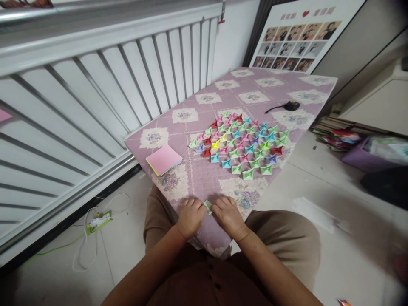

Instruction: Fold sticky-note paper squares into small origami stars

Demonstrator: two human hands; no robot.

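Small paper, narrow corner: a slip or a crooked crease is the main risk

The left hand (pixel 191 216) and the right hand (pixel 228 214) meet over a small pale green piece of folded paper (pixel 208 207) at the near corner of the table, which is covered by a mauve tablecloth with cream floral patches (pixel 204 180). Both hands are palm down with fingers curled, and each appears to pinch one side of the piece. The thumbs are hidden, so the firmness of the grip cannot be told.

The likeliest trouble is a skewed fold: the piece is so small that uneven pressure from either side could shift its edges. Soft cloth underneath may also give way and blunt a crease. Because the table tapers to a point here, a dropped piece could slide off between the knees.

Beyond the hands, rows of small multicoloured folded-paper shapes (pixel 234 153) spread across the cloth. The nearest right-hand ones sit close to the table's edge; a sweeping forearm or a tug on the cloth could disturb the rows or tip some over.

Left of them, the square stack of coloured paper with a pink sheet on top (pixel 164 160) lies near the left edge. A careless reach might fan its loose sheets or push some to the floor.
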